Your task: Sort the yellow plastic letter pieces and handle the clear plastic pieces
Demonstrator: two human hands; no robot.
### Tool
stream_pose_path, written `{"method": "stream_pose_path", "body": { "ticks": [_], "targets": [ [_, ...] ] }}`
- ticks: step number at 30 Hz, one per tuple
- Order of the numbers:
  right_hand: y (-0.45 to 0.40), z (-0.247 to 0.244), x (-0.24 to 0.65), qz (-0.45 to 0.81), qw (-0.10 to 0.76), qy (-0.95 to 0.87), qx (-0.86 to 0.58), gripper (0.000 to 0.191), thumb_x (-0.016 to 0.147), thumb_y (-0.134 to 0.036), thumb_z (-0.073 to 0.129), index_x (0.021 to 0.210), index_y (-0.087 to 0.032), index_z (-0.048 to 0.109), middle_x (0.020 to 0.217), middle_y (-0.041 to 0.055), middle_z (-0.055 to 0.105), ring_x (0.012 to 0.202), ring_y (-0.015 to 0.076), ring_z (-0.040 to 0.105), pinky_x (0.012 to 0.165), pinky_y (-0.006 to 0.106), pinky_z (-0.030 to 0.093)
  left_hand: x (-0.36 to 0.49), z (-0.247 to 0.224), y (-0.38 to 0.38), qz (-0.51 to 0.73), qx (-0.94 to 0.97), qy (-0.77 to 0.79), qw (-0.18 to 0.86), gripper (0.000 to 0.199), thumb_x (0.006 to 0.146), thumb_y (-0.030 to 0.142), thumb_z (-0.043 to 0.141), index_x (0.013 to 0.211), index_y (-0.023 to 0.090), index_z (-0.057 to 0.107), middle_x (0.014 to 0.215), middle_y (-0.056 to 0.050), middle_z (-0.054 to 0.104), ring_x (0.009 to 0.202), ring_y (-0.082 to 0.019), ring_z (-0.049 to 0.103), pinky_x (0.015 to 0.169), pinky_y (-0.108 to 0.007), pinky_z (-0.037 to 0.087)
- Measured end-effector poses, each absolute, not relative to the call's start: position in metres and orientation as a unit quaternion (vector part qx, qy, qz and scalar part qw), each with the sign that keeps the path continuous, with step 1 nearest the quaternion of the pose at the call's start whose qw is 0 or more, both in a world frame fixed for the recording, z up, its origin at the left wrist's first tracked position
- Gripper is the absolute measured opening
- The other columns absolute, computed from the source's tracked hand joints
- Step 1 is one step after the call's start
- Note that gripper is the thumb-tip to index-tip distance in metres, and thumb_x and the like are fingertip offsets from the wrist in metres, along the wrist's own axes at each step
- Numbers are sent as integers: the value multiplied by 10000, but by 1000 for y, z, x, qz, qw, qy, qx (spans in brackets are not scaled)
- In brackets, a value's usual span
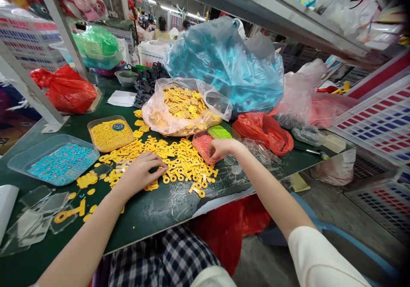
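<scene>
My left hand (141,174) is closed, thumb and fingers meeting at a small yellow plastic piece, low over a spread of such pieces. Many of these yellow plastic pieces (179,161) have a ring at one end and lie loose on the table. My right hand (221,148) is curled in a pinch at the tray of red-pink beads (201,144); whatever its fingertips hold is hidden. A tray of green beads (221,132) sits right behind that hand. Further left are a tub of yellow beads (110,134) and a larger tub of blue beads (60,161).
An open plastic bag of yellow parts (185,107) stands behind the loose pieces. Beyond are a big bag of blue items (224,69) and black parts (150,82). A red bag (264,131) lies at right. Metal shelf posts (64,26) rise at left; clear plastic pieces (45,212) lie front left.
</scene>
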State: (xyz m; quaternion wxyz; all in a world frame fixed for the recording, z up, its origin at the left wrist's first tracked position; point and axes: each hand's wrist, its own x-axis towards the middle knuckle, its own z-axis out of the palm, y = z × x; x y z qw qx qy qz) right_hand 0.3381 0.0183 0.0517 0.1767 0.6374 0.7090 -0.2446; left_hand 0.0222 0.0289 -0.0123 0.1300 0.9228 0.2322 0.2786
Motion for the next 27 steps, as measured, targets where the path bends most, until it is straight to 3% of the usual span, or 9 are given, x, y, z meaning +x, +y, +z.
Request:
{"method": "stream_pose_path", "body": {
  "ticks": [7, 12, 16, 18, 22, 27],
  "targets": [
    [10, 45, 331, -215, 173, 712, 646, 72, 705, -183, 650, 689, -152, 713, 643, 0, 643, 600, 125, 528, 536, 239, 330, 17, -5, 28, 280, 920, 252, 110, 361, 986, 438, 476, 839, 200, 706, 867, -37, 698, 856, -197, 605, 815, -333, 454],
    [5, 55, 333, -173, 139, 719, 658, 114, 742, -184, 658, 638, -157, 696, 617, 4, 642, 572, 128, 538, 524, 248, 327, 10, 1, 29, 304, 906, 279, 101, 348, 974, 439, 494, 825, 203, 701, 871, -42, 704, 859, -205, 605, 823, -342, 463],
    [-10, 68, 323, -89, 56, 729, 677, 157, 868, -230, 588, 851, -175, 734, 891, 62, 728, 793, 190, 624, 644, 274, 390, 7, 3, 30, 305, 899, 302, 91, 325, 963, 431, 517, 826, 199, 699, 883, -46, 711, 860, -212, 607, 829, -355, 461],
    [-22, 68, 308, -45, -28, 756, 652, 166, 913, -237, 566, 932, -192, 724, 1012, 72, 724, 935, 211, 624, 759, 295, 417, 5, 3, 31, 293, 899, 315, 86, 299, 955, 411, 537, 826, 197, 702, 884, -46, 714, 856, -214, 610, 828, -360, 457],
    [-46, 47, 258, -42, -210, 827, 519, 134, 932, -279, 611, 880, -204, 708, 891, 46, 720, 897, 193, 632, 788, 296, 439, 5, 3, 30, 256, 901, 340, 86, 241, 928, 375, 587, 812, 200, 706, 879, -38, 718, 861, -217, 613, 818, -358, 448],
    [-53, 3, 201, -110, -242, 841, 471, 98, 923, -267, 638, 876, -210, 703, 880, 36, 720, 864, 180, 633, 762, 291, 450, 6, 5, 27, 216, 904, 354, 104, 179, 910, 304, 613, 807, 191, 706, 867, -33, 720, 875, -220, 613, 837, -360, 443]
  ]
}}
